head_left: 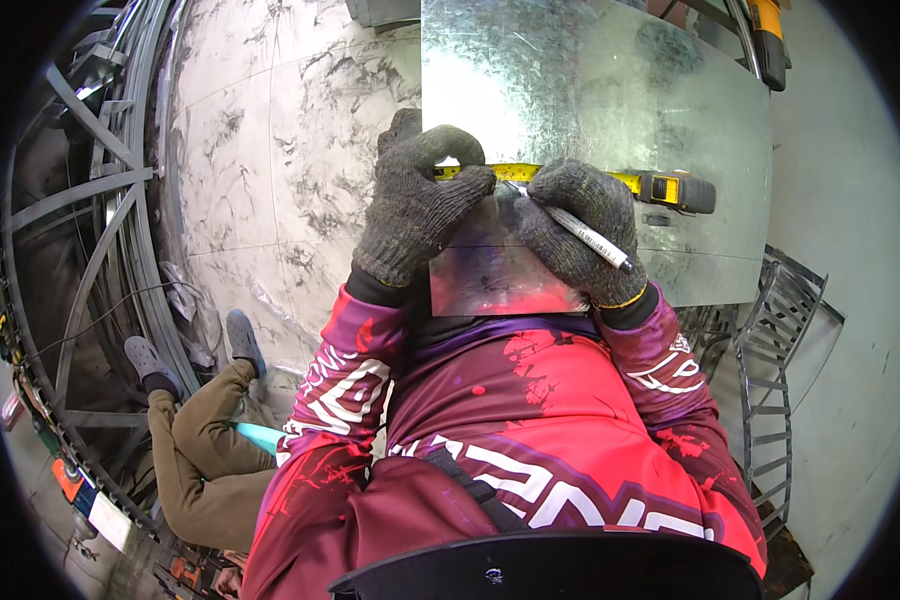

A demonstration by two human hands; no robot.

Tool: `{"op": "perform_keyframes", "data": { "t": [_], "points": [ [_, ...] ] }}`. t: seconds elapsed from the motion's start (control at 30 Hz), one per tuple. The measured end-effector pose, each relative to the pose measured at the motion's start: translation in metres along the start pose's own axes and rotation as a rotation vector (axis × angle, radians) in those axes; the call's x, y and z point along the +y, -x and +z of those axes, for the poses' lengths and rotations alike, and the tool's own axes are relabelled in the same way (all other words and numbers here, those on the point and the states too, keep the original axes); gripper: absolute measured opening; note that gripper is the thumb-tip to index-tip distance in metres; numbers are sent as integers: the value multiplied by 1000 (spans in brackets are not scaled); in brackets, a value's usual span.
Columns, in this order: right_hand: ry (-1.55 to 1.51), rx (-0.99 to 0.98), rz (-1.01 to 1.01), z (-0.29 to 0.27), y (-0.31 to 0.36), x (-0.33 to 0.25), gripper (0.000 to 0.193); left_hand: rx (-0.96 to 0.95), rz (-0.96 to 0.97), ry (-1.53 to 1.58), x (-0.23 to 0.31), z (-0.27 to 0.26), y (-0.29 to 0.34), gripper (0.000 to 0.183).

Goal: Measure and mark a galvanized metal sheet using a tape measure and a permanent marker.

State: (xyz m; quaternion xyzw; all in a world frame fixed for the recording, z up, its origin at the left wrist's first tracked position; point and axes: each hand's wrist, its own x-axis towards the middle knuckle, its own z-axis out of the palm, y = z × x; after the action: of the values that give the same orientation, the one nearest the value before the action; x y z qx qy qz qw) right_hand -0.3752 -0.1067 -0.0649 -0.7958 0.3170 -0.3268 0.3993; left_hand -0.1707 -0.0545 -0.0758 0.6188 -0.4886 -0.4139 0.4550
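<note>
The left hand is pinching the tape blade near the left edge of the metal sheet, where a slackening pinch could be letting it shift, while the right hand is gripping a marker left of the tape case.

Glare whitens part of the metal sheet; edges fade black

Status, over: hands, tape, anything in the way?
Left hand gripping yellow tape; right hand holding white marker. Tape extended across metal sheet. Right hand hides part of tape.
</note>
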Motion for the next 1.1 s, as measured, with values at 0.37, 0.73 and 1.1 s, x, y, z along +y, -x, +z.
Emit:
{"op": "perform_keyframes", "data": {
  "t": [0.37, 0.73, 1.1],
  "points": [
    [-14, 17, -110, 3, -1, 3, 15, 9, 21, -11, -5, 1, -1, 9],
    [37, 20, -107, 5, 0, 1, 14, 7, 25, 27, 2, 1, 1, 7],
    [145, -16, -233, 3, -2, 4, 15, 22, 54, -64, -7, 2, 0, 10]
  ]
}}
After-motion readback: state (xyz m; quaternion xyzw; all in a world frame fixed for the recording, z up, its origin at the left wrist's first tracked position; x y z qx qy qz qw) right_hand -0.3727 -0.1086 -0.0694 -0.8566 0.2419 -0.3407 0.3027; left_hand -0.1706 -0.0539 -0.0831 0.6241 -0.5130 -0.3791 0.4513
